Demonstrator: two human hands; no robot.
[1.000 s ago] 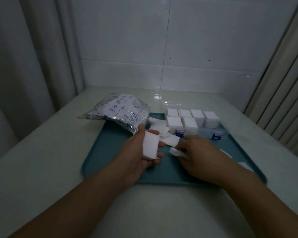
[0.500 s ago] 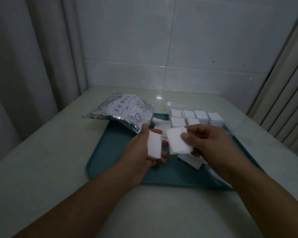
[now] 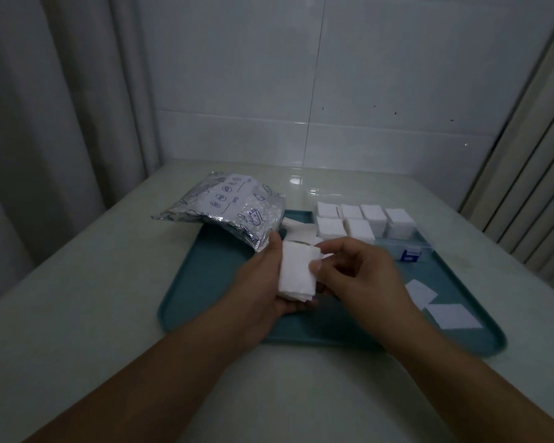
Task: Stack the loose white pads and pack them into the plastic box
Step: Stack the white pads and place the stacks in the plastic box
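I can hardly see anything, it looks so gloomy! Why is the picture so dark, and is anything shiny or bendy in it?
In the head view the room is dimly lit, so the tray looks murky; the white pad stack in the left hand stands out brightest; glare glints on the foil bag and the table; the wide lens tilts the curtains at the edges.

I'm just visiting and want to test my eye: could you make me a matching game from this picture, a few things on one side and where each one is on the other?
Things:
1. stack of white pads
2. foil bag
3. plastic box
4. two loose white pads

Places:
A. far right of the teal tray
B. near right corner of the tray
C. in the left hand
D. over the tray's far left corner

Pairs: 1-C, 2-D, 3-A, 4-B
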